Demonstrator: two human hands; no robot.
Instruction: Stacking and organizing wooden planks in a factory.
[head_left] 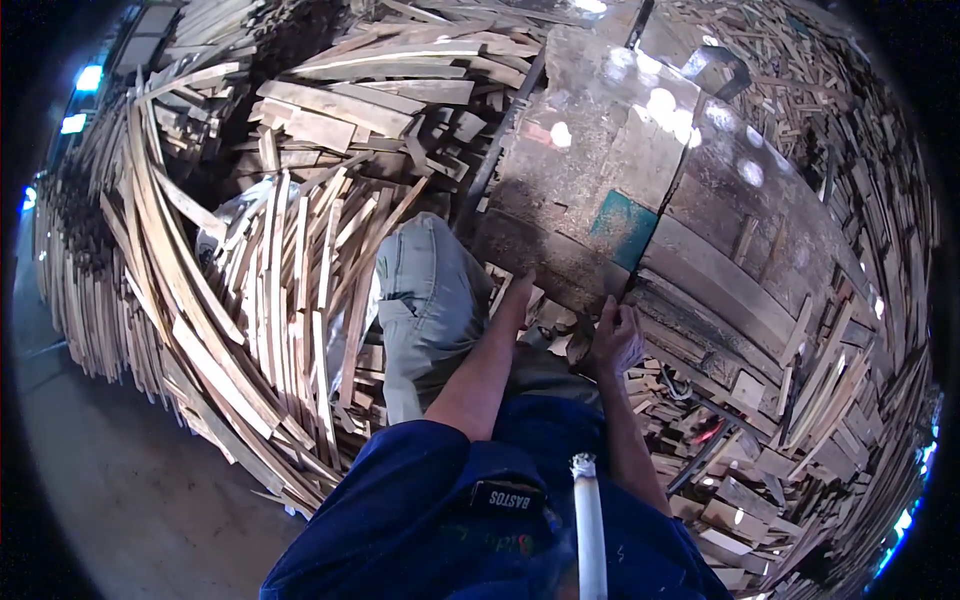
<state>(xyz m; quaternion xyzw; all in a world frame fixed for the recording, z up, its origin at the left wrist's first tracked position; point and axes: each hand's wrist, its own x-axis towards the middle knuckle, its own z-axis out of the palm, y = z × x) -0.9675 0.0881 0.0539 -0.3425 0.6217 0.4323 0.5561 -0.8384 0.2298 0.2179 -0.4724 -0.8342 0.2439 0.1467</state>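
Observation:
My left forearm reaches forward to the near edge of a worn wooden work table (630, 150). At its end my left hand (526, 285) is dark and small, and its fingers are lost in shadow. My right hand (618, 340) is at the same edge, just beside a long dark slot (640, 268) in the table. Its fingers are curled together; whatever they may hold is hidden. A teal patch (624, 228) lies on the tabletop ahead of both hands, with sawdust around it.
Long thin wood strips (290, 260) are heaped at my left, beside my trouser leg (425, 300). Wood offcuts (810, 480) pile up on the right. A bent metal piece (720, 70) stands at the table's far end. A lit cigarette (588, 530) juts into view below.

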